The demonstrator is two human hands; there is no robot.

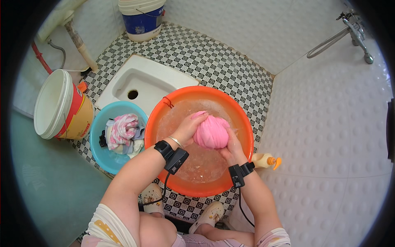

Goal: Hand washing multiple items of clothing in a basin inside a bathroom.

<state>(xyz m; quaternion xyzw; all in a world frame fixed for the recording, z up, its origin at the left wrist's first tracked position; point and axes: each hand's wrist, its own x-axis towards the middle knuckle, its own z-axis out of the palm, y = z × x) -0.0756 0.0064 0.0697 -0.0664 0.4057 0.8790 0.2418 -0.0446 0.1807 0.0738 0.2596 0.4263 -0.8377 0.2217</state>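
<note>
A bundled pink cloth [211, 131] is gripped from both sides above the soapy water [197, 166] of a large orange plastic basin [199, 191]. My left hand [186, 131] presses on its left side, thumb on top. On the right side, my right hand [232, 145] cups the bundle, with the fingers partly hidden under it. The cloth is wadded into a tight ball, its folds running around it. Left of the orange basin stands a light-blue basin [118, 166] with a wad of wet-looking clothes [123, 132], among them a pink-and-white piece.
A white squat toilet [182, 75] with an open drain hole lies behind the basins. A tilted paint bucket [78, 114] is at left, a blue-and-white bucket [143, 21] at the back. A pump bottle [262, 160] lies right of the orange basin. A tap [356, 32] juts from the wall.
</note>
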